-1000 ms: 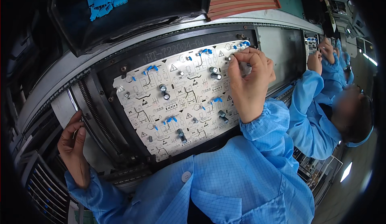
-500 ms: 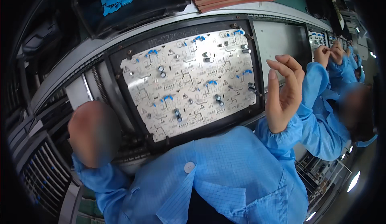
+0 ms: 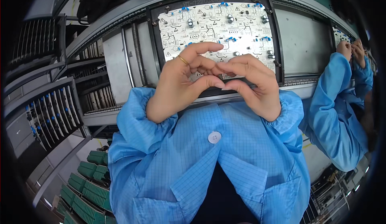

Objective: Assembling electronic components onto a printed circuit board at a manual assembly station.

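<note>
Over the near edge of a white circuit board (image 3: 209,31) my two hands meet, fingertips and thumb tips touching or nearly so. My left hand (image 3: 183,79) wears a ring; its index finger reaches out and the other fingers curl in. My right hand (image 3: 255,81) has bent fingers, with its thumb tip against the left thumb. Whatever lies among the fingers is too small or hidden to make out. The board sits in a black frame (image 3: 278,43) and carries cylindrical capacitors (image 3: 230,19) and small blue components (image 3: 224,5). My hands cover part of its near side.
The frame rests on a conveyor rail (image 3: 297,80) with a coiled spring (image 3: 137,53) at its left. Racks of boards (image 3: 52,113) stand at left, above green bins (image 3: 86,186). A co-worker's hands (image 3: 352,50) are over another board at right.
Both hands, apart on either side of the board before, have come together over its near edge. The view has shifted, so the blue parts in the black bin no longer show.
</note>
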A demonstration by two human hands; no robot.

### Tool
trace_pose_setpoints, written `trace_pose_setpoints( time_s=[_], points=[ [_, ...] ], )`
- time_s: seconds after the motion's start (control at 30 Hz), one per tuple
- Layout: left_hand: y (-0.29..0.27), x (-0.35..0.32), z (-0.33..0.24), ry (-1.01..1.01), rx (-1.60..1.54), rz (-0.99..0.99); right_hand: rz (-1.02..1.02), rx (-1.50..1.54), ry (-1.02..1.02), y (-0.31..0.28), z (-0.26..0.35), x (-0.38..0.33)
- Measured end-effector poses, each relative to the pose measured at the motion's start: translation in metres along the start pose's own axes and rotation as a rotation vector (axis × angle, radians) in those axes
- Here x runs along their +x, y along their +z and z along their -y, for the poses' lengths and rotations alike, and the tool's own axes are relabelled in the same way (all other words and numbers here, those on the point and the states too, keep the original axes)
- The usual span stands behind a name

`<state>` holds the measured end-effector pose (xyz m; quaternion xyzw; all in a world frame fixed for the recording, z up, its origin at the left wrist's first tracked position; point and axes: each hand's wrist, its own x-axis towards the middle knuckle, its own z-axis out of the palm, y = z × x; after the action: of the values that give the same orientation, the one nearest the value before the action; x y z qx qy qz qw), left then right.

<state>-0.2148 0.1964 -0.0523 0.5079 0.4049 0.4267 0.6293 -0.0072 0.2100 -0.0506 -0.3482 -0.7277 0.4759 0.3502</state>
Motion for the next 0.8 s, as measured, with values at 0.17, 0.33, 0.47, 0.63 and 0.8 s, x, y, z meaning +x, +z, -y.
trace_pose_setpoints(
  time_s=[0.17, 0.33, 0.47, 0.63, 0.8],
  points=[
    [0.006, 0.0, 0.001, 0.045, 0.102, 0.012, -0.004, 0.034, -0.003, 0.001, -0.005, -0.006],
    [0.01, 0.001, 0.003, -0.044, 0.066, 0.026, -0.064, 0.091, 0.001, 0.002, -0.01, -0.011],
    [0.014, 0.002, 0.01, -0.032, 0.014, 0.019, -0.054, 0.047, -0.007, -0.001, -0.016, -0.013],
    [0.014, 0.003, 0.017, -0.077, -0.107, 0.035, -0.128, 0.084, 0.014, 0.0, -0.018, -0.014],
    [0.014, 0.002, 0.012, -0.181, -0.167, 0.055, -0.074, -0.134, -0.067, -0.006, -0.011, -0.019]
  ],
)
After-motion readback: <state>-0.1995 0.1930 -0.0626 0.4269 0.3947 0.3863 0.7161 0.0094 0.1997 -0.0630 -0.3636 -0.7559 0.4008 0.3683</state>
